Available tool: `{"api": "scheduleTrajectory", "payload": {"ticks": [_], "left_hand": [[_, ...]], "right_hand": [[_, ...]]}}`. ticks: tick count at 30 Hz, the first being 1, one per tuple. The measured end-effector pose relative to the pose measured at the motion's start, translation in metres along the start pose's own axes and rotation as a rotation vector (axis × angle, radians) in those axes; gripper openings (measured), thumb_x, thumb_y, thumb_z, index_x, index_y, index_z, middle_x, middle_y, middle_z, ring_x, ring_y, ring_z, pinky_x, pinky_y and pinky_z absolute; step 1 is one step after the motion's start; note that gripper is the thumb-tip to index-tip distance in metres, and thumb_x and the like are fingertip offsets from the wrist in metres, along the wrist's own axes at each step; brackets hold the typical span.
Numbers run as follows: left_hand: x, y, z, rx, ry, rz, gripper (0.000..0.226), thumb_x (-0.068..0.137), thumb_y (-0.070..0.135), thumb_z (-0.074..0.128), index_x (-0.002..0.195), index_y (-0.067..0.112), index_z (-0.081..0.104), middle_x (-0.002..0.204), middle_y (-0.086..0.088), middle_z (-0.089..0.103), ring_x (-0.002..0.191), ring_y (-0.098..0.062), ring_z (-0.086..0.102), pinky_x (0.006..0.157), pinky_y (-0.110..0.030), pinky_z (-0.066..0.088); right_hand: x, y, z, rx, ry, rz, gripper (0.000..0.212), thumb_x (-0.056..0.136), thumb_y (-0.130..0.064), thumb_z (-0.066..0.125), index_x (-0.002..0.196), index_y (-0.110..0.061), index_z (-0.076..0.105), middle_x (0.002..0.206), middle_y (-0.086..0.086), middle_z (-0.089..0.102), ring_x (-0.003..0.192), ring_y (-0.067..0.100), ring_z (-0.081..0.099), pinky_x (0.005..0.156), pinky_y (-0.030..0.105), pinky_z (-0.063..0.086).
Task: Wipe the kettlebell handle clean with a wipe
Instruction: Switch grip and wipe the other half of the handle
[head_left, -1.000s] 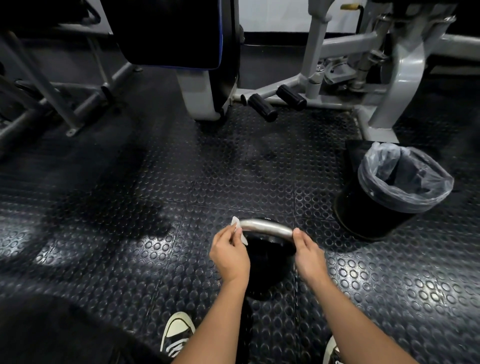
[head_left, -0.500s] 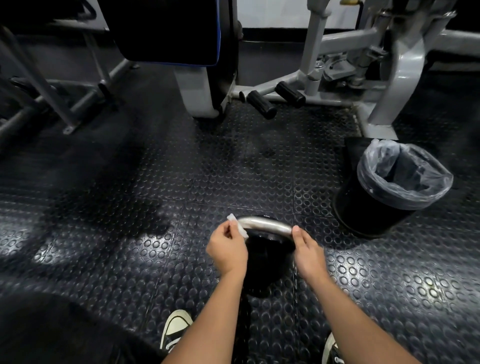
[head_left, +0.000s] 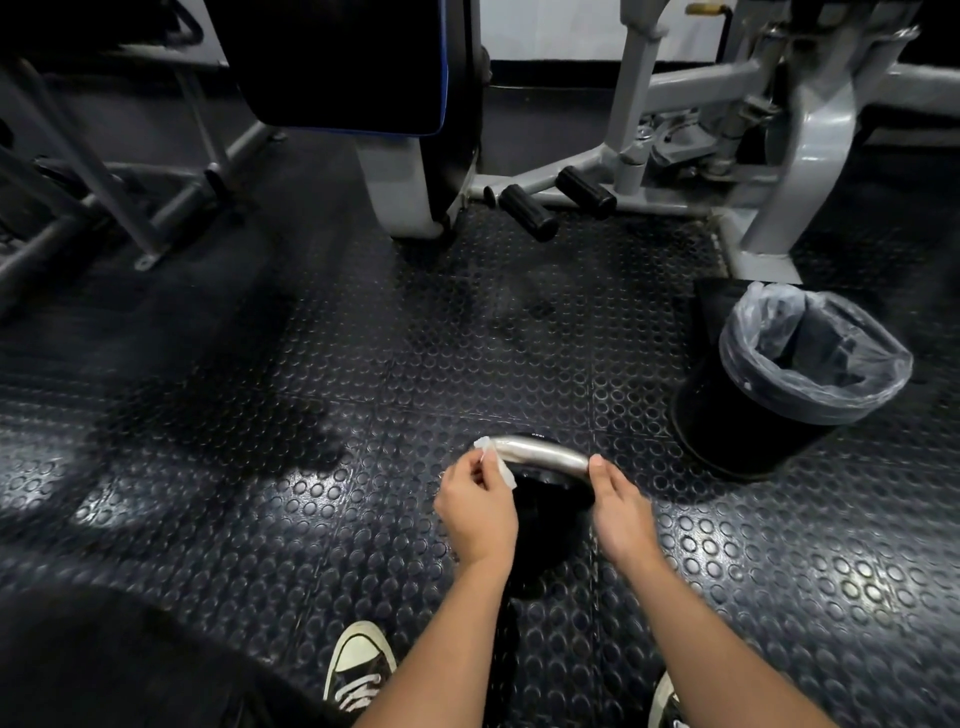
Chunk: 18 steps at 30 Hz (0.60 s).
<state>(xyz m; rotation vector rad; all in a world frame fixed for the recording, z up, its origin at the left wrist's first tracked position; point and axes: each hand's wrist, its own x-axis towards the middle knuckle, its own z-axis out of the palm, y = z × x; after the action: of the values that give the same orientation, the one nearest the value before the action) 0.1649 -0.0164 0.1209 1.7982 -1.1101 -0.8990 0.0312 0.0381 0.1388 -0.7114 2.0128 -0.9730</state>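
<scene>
Two hands work one kettlebell (head_left: 545, 525), which stands on the studded rubber floor (head_left: 260, 415) just ahead of the person's shoes. Its black body (head_left: 550, 499) looks like solid iron, so I judge it heavy and stiff enough to stay put under rubbing without much bracing. The handle (head_left: 540, 453) is a bare, polished metal arch across the top, and that shine suggests it will be slick, more so once damp.

At the handle's left end the left hand (head_left: 475, 512) pinches a small white wipe (head_left: 496, 460) between thumb and fingers (head_left: 467, 470), with the sheet draped against the metal. The wipe is thin, limp and light (it creases and hangs loosely), so it needs to be folded round the bar and squeezed rather than merely dabbed. The right hand (head_left: 621, 512) rests at the handle's right end, thumb on top of the bar; whether its other fingers curl underneath cannot be told.

Best hold, in my view: steady the right corner of the handle and wrap the wipe round the bar. A lined bin (head_left: 810, 358) stands nearby on the right.
</scene>
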Motion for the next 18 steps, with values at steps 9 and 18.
{"api": "scheduleTrajectory", "payload": {"ticks": [9, 18], "left_hand": [[-0.004, -0.002, 0.004, -0.059, 0.005, -0.087, 0.022, 0.105, 0.030, 0.069, 0.111, 0.011, 0.080, 0.100, -0.002, 0.077, 0.086, -0.011, 0.068, 0.069, -0.007, 0.042], [0.000, -0.001, 0.005, -0.090, 0.046, -0.184, 0.019, 0.105, 0.025, 0.069, 0.109, 0.010, 0.079, 0.080, 0.015, 0.063, 0.074, 0.003, 0.060, 0.067, -0.013, 0.043]], "right_hand": [[0.002, 0.002, 0.002, -0.006, 0.009, -0.012, 0.055, 0.099, -0.057, 0.035, 0.141, -0.025, 0.050, 0.144, -0.001, 0.051, 0.134, 0.020, 0.043, 0.107, 0.032, 0.029], [0.002, 0.003, 0.004, 0.005, 0.019, -0.005, 0.054, 0.099, -0.057, 0.035, 0.141, -0.026, 0.051, 0.142, -0.001, 0.052, 0.132, 0.020, 0.044, 0.107, 0.034, 0.030]]}}
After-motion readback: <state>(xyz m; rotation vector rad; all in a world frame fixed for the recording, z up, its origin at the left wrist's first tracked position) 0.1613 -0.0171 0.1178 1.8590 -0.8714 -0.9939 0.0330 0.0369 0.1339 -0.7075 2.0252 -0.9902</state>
